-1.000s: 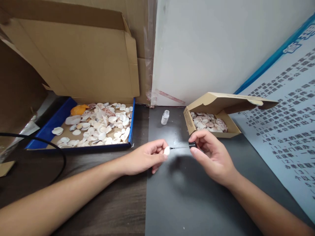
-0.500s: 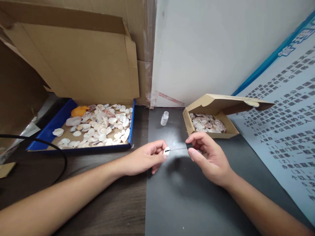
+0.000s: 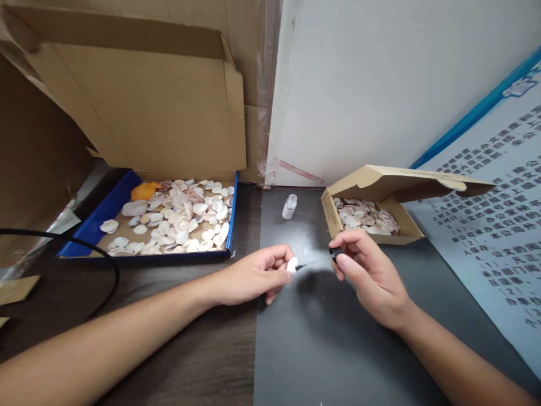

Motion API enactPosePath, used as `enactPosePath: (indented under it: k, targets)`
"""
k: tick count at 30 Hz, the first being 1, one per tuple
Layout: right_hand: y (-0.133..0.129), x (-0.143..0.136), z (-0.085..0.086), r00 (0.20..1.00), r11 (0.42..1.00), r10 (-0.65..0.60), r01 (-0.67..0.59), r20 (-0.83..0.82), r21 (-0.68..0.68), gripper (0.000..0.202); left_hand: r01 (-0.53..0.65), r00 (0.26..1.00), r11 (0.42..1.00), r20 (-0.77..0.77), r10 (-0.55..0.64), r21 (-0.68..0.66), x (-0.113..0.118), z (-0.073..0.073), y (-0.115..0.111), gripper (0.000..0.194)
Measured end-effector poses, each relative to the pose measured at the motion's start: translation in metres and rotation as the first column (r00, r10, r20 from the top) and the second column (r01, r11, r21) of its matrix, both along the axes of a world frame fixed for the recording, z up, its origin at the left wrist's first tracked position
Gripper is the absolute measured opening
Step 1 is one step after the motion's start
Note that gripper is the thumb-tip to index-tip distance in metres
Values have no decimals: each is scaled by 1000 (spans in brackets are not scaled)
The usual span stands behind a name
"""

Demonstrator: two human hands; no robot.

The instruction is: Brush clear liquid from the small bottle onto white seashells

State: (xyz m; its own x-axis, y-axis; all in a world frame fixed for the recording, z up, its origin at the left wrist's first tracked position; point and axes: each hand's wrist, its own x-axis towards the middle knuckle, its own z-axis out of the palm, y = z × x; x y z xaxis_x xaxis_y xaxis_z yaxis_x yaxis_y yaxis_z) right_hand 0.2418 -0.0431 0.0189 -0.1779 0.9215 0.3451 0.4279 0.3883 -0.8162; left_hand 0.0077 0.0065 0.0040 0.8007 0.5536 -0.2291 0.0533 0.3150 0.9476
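Note:
My left hand (image 3: 270,276) is closed on a small white shell (image 3: 292,264), pinched between thumb and fingers. Between the fingertips of my right hand (image 3: 367,276) is the black cap of a cap brush (image 3: 335,253). Its thin pale stem points left, and the dark bristle tip lies at the right edge of the shell; whether it touches I cannot tell. Behind both hands a small clear glass bottle (image 3: 289,207) with a white label stands uncapped on the dark grey mat (image 3: 304,349).
A blue-edged cardboard box (image 3: 231,225) at left holds many shells and one orange shell (image 3: 145,191). Another cardboard box (image 3: 406,234) with its lid raised holds shells at right. A black cable (image 3: 116,282) curves at far left. A white panel (image 3: 359,84) stands behind.
The brush tip has shifted from the face of the shell to its right edge, and the shell has tilted in my left hand. The whole view has moved slightly.

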Motion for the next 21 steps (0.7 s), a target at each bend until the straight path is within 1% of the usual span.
enactPosePath:
  k: [2,3,6,8,11,13,16,18,19,21]
  targets:
    - [1,-1,1,997,998,-43,40,61,51,9,-6,1000,1000,-9,7,7,0,1,0,31]
    - [1,-2,2,997,997,-50,47,60,61,9,-10,1000,1000,-12,10,9,0,1,0,31]
    - [1,-3,4,1000,999,-11,11,14,32,8,-5,1000,1000,-18,5,3,0,2,-1,32]
    - [1,-3,4,998,1000,3,-5,60,30,10,0,1000,1000,-14,0,-5,-1,2,-1,32]
    - [2,-1,4,987,996,-29,15,156,90,14,-3,1000,1000,-11,3,-8,-1,1,0,30]
    - [2,1,4,988,992,-44,26,148,121,13,-6,1000,1000,-14,6,-6,-1,0,0,28]
    - [1,2,4,993,995,-17,5,113,102,9,1,1000,1000,-15,-1,3,-1,-1,-1,29]
    - [1,1,5,991,997,13,-24,136,78,10,3,1000,1000,-13,-3,11,-1,-1,-1,29]
    - [1,0,5,987,997,11,-24,159,78,12,2,1000,1000,-13,-2,15,-1,-1,-1,29]
    - [1,1,6,981,994,-37,17,190,108,15,-1,1000,1000,-11,1,19,-1,-1,-1,29]
